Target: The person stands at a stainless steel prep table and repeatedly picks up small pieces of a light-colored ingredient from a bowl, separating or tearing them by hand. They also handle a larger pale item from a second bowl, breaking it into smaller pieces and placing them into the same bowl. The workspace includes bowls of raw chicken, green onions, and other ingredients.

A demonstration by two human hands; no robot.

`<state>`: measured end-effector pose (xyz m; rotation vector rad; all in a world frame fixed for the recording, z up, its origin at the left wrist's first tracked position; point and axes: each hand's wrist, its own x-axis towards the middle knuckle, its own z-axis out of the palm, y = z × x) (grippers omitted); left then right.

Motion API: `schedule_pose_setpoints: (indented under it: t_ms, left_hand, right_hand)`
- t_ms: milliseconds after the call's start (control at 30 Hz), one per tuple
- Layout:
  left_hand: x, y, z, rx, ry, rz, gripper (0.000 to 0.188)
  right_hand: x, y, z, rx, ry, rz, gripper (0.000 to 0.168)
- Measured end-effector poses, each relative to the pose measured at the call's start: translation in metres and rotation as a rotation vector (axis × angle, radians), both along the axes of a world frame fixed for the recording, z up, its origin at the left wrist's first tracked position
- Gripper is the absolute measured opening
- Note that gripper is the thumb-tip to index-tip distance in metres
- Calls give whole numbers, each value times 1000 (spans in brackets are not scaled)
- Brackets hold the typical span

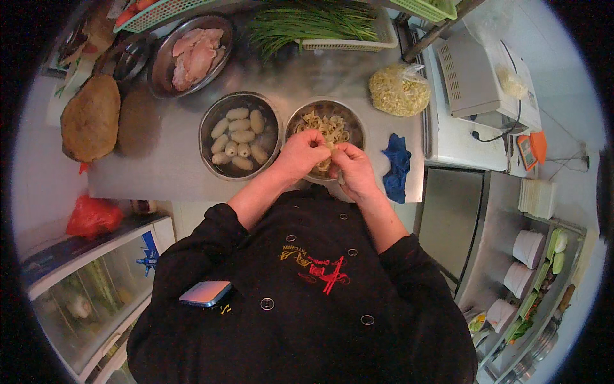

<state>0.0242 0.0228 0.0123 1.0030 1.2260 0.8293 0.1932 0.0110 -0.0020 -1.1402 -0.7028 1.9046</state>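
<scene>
My left hand [307, 152] and my right hand [353, 169] meet over the near part of a round metal bowl [363, 126]. Their fingertips pinch a pale, soft food strip [331, 149] between them. Curled pale brown strips [322, 126] lie in that bowl. Just to its left stands a second metal bowl [204, 137] with several oblong, pale brown food pieces [240, 126] in what looks like liquid. Part of the held strip is hidden by my fingers.
A metal bowl [156, 79] of raw meat [196, 55] stands at the back left, near a round wooden board [91, 117]. Green stalks [316, 21] lie in a plastic basket [355, 45]. At the right are a filled plastic bag [399, 91] and a blue cloth [397, 168].
</scene>
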Motion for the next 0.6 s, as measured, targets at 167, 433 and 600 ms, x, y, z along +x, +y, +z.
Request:
schedule_pose_setpoints:
  t_ms: [167, 433, 600]
  left_hand:
    - [-4, -2, -1, -292, -459, 182, 5]
    - [-27, 9, -26, -197, -299, 201, 31]
    - [-27, 10, -28, -242, -503, 130, 50]
  right_hand:
    - [3, 4, 9, -178, 263, -99, 8]
    - [26, 18, -2, -64, 117, -208, 5]
    - [24, 18, -7, 62, -452, -41, 14]
